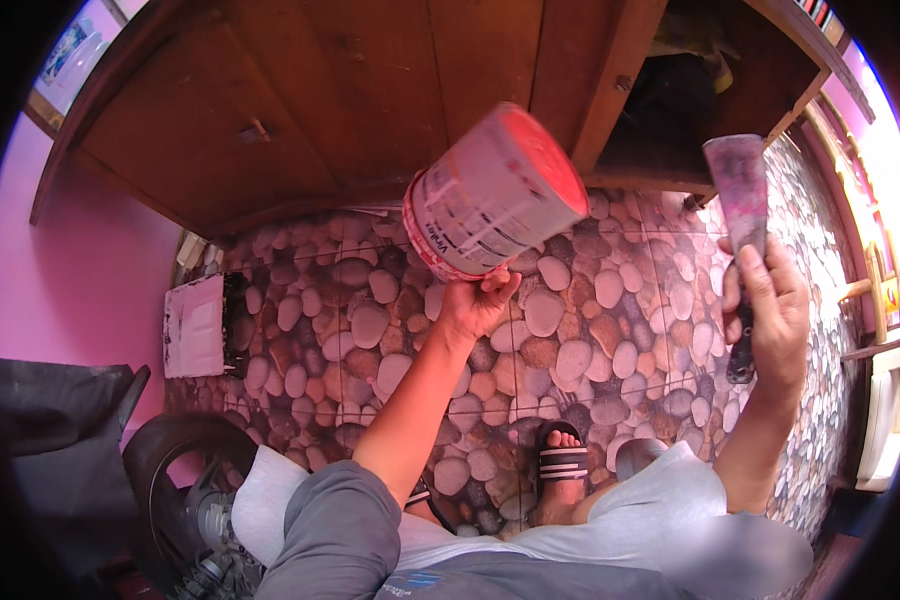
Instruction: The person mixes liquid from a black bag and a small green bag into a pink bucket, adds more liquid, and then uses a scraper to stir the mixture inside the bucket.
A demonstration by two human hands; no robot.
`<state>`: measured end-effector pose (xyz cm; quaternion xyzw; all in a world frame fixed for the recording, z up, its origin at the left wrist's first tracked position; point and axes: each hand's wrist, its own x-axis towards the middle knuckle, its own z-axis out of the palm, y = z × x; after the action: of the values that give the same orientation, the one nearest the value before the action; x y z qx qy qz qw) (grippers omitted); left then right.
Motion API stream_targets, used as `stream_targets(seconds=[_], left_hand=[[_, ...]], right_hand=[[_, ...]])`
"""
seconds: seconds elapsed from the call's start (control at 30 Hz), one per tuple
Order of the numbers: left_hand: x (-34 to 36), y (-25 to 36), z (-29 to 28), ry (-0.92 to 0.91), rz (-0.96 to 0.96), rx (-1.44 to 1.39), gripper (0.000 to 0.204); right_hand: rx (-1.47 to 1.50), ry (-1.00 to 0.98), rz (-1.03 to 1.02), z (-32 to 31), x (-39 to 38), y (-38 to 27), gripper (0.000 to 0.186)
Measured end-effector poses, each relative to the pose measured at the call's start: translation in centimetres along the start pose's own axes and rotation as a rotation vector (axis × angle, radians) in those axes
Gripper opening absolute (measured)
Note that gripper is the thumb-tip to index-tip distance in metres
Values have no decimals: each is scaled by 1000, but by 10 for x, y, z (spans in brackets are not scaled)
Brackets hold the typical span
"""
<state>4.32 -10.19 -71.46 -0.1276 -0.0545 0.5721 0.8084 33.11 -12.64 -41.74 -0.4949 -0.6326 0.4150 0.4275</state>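
My left hand [480, 303] is closed on a paint can [490, 205] at its lower end and holds it up, tilted, in front of the wooden cabinet. The can has a whitish label with dark print and red paint along its rim. Its round red end [550, 158] faces up and to the right; whether that is a lid or the inside I cannot tell. Off to the right, my right hand [770, 290] grips a putty knife [738, 190] by its dark handle, blade upward. Pinkish paint smears cover the wide blade, which is apart from the can.
A wooden cabinet [350, 90] spans the far side, with an open compartment [675, 95] at its right. By the pink wall [95, 270] lies a paint-marked white box-like thing [194, 327]. A wheel [175, 470] stands near my left side. The floor [370, 320] has a pebble pattern.
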Motion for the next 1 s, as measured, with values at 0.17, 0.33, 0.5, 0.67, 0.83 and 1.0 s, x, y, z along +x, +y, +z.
stream_targets(seconds=[0.17, 0.33, 0.5, 0.67, 0.83, 1.0], left_hand=[[0, 8, 8, -74, -27, -109, 44], [5, 6, 3, -65, -29, -49, 44], [0, 1, -5, -65, -190, -181, 47], [-1, 2, 2, -96, -197, -138, 46], [-5, 5, 4, -112, -150, -74, 47], [-5, -13, 6, -138, -265, -77, 43]], right_hand=[[-16, -98, 47, 15, 0, 5, 23], [-5, -183, 114, 8, 1, 16, 18], [-106, -339, 202, 19, -1, 18, 18], [-112, -390, 277, 19, 4, 26, 15], [15, -299, 231, 22, 12, 48, 13], [49, -164, -8, 8, 30, 73, 25]])
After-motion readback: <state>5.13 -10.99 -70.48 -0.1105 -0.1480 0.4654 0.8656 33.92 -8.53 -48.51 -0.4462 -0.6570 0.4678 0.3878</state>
